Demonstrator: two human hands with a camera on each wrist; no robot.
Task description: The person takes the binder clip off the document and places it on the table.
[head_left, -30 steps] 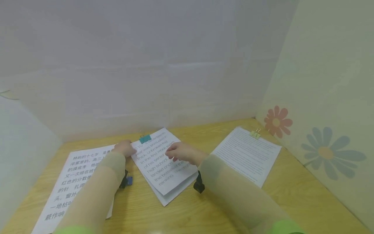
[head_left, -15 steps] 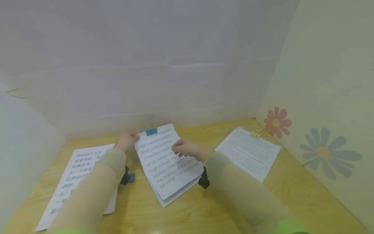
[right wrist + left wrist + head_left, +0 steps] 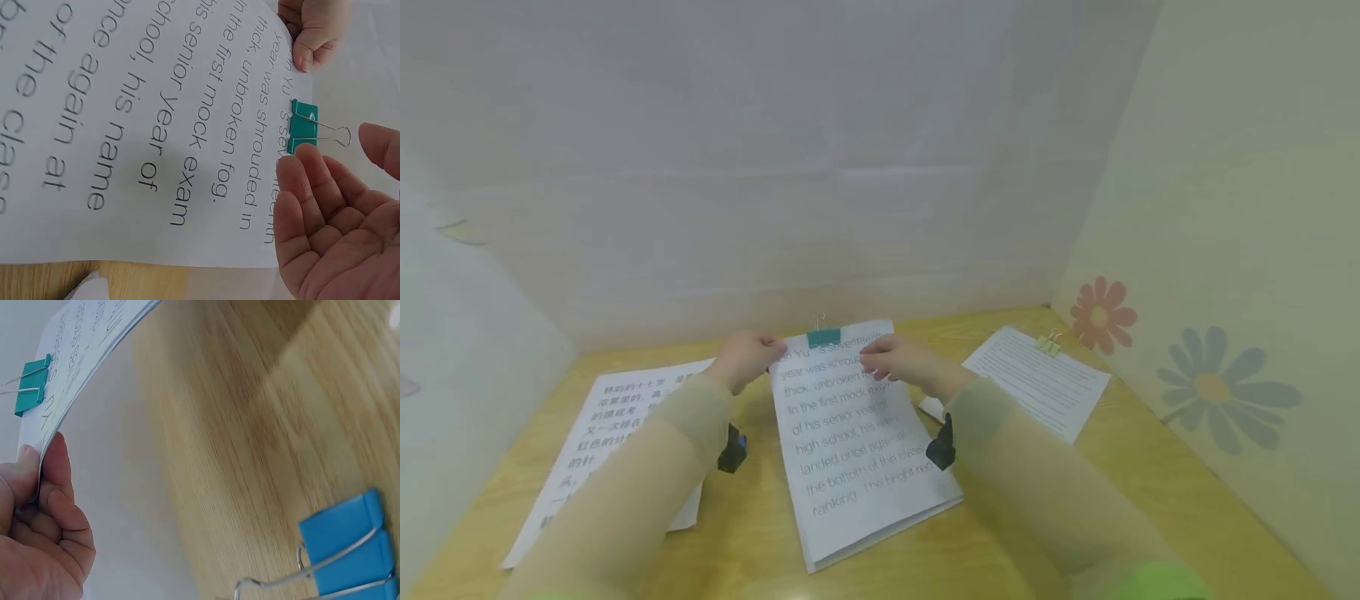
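Printed English sheets (image 3: 850,433) have swung straighter and shifted right since a second ago, both hands going with them. Sheets now sit mid-table between two other paper sets, top edge raised off the wood, surface bowed in the wrist views.

Left hand (image 3: 747,360): pinching the upper left corner, thumb on the printed face, fingers behind. Right hand (image 3: 910,367): fingers loosely extended, thumb well apart, gripping nothing. It's by the upper right part of the sheets, fingertips near the teal binder clip (image 3: 823,337); can't tell if they touch the paper. Teal clip bites the top edge, wire handles up.

Chinese-text sheets (image 3: 617,408) lie to the left, partly behind the left forearm. Small-print document (image 3: 1037,379) lies to the right, yellow clip (image 3: 1048,342) on its top edge. Blue binder clip (image 3: 347,544) shows close up in the left wrist view; what it's fixed to, can't tell. Black devices on both wrists.

Wooden table (image 3: 745,533) under it all, pale wall behind, red flower (image 3: 1101,317) and blue flower (image 3: 1217,387) on the right-hand panel.
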